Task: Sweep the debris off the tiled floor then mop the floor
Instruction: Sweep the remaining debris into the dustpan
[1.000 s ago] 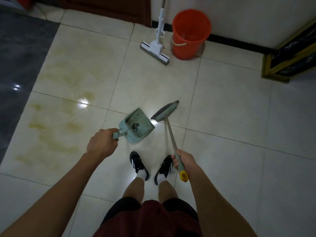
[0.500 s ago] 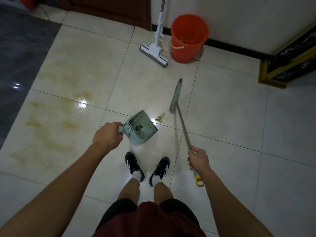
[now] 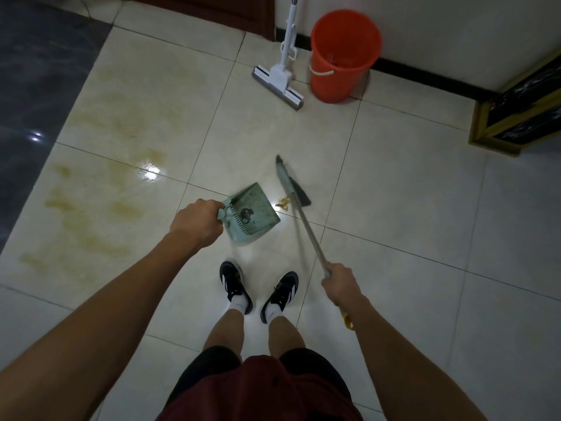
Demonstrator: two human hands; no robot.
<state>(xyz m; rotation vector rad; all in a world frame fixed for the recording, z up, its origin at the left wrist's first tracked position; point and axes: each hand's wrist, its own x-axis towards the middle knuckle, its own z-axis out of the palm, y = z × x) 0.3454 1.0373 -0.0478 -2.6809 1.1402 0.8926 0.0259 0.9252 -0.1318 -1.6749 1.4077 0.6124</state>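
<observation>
- Stains [image 3: 91, 202], yellowish, spread over the tiled floor [image 3: 394, 208] at nine o'clock from your feet; they look like work for the mop, not the broom.
- Your left hand [image 3: 197, 221] is curled tight round the handle of the green dustpan [image 3: 253, 215], whose mouth faces two o'clock. Inside lies a small dark bit of rubbish; what it is, you cannot tell.
- Debris [image 3: 283, 203], a small pale clump, sits just beside the pan's right lip, between pan and broom head.
- Your right hand [image 3: 341, 285] grips the broom [image 3: 293, 189] low on its shaft. The shaft runs toward eleven o'clock, and the head stands just beyond the clump, long axis near twelve o'clock. A short pull toward nine o'clock should carry the clump into the pan.
- Mop [image 3: 280, 79] leans at the wall at twelve o'clock, untouched.
- Orange bucket [image 3: 344, 56] stands just right of it; whether it holds water is unclear.
</observation>
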